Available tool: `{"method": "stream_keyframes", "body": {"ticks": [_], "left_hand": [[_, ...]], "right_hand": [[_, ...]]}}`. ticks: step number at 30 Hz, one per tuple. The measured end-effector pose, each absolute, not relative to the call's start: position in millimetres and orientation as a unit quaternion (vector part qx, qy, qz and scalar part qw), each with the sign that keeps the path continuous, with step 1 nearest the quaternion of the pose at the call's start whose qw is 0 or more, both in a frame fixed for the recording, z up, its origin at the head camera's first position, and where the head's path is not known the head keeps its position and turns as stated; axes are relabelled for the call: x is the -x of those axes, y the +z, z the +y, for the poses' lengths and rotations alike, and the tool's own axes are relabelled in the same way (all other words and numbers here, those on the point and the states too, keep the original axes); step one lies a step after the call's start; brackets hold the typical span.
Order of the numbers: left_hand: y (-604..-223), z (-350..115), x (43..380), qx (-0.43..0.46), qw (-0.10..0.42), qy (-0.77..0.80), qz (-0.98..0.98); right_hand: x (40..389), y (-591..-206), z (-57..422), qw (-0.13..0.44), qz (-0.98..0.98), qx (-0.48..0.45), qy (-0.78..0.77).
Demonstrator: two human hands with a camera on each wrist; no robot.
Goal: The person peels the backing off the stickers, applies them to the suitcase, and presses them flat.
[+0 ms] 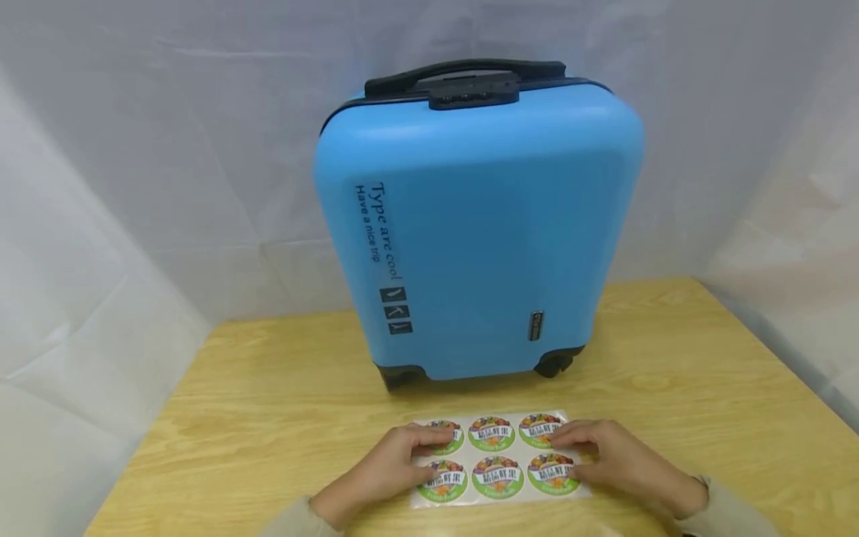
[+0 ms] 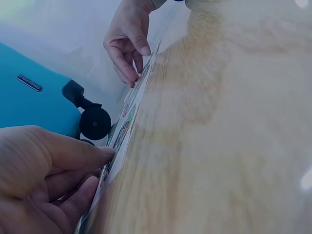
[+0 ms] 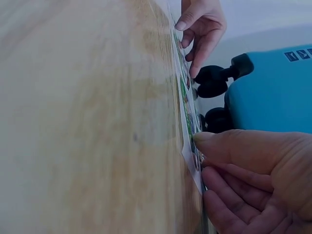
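A white sheet [image 1: 526, 494] of round stickers [image 1: 492, 434] lies flat on the table in the head view. The stickers show coloured fruit above a green lower band, with dark lettering across a white strip. My left hand [image 1: 385, 464] rests at the sheet's left side, thumb and fingertips touching the stickers there. At its right side, my right hand [image 1: 617, 461] touches the sheet with thumb and fingertips. From the wrist views, the sheet appears nearly edge-on, with the left hand [image 2: 53, 170] and right hand [image 3: 263, 178] at opposite ends.
Behind the sheet, a blue hard-shell suitcase [image 1: 476, 239] stands upright on its wheels [image 1: 554, 364]. A black handle [image 1: 463, 68] and a combination lock [image 1: 473, 92] are on top. The wooden table [image 1: 268, 418] is backed by pale cloth [image 1: 201, 149].
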State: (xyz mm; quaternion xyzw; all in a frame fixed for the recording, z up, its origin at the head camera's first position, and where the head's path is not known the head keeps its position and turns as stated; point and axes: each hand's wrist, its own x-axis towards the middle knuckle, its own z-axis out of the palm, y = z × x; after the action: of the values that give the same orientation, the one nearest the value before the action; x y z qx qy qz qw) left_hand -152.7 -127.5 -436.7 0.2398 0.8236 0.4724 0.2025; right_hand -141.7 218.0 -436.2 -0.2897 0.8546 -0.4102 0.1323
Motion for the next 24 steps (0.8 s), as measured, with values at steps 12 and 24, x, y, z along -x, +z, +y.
{"method": "stream_keyframes", "body": {"ticks": [12, 24], "left_hand": [[-434.2, -121.0, 154.3, -0.245, 0.193, 0.459, 0.832], [-432.6, -118.9, 149.0, -0.203, 0.213, 0.530, 0.796]], "right_hand": [[144.3, -436.3, 225.7, 0.103, 0.849, 0.318, -0.410], [141.8, -429.8, 224.8, 0.104, 0.863, 0.302, -0.391]]}}
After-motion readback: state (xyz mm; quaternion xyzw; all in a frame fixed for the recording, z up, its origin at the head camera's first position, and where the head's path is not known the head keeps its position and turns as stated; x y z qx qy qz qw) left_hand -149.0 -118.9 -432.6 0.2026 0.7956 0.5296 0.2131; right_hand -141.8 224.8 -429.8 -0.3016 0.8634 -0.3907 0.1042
